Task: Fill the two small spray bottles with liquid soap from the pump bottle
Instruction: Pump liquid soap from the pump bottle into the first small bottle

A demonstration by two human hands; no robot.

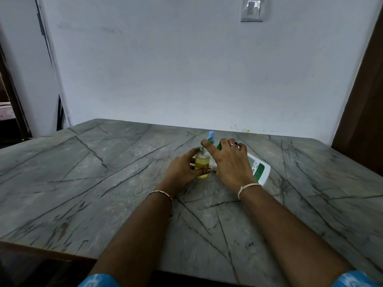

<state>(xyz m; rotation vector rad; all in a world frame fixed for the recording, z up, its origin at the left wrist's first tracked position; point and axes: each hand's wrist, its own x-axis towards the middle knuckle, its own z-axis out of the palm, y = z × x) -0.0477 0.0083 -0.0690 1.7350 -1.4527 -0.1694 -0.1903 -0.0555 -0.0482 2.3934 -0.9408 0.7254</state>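
My left hand (182, 168) grips a small clear spray bottle (202, 162) that stands upright on the table, part full of yellow liquid, with its neck uncapped. My right hand (230, 162) lies over the white pump bottle (260, 169) with the green label, which is tilted down to the right. Its fingers are spread and fairly straight, and the index fingertip reaches to the small bottle's neck. Just behind the fingers stands a green item with a pale blue top (210, 136), possibly the second spray bottle. A small white part (213, 165) shows between my hands; I cannot tell what it is.
The grey veined stone table (103, 183) stretches wide to the left, right and front of my hands. A white wall rises close behind the table's far edge. A dark wooden frame (360, 112) stands at the right.
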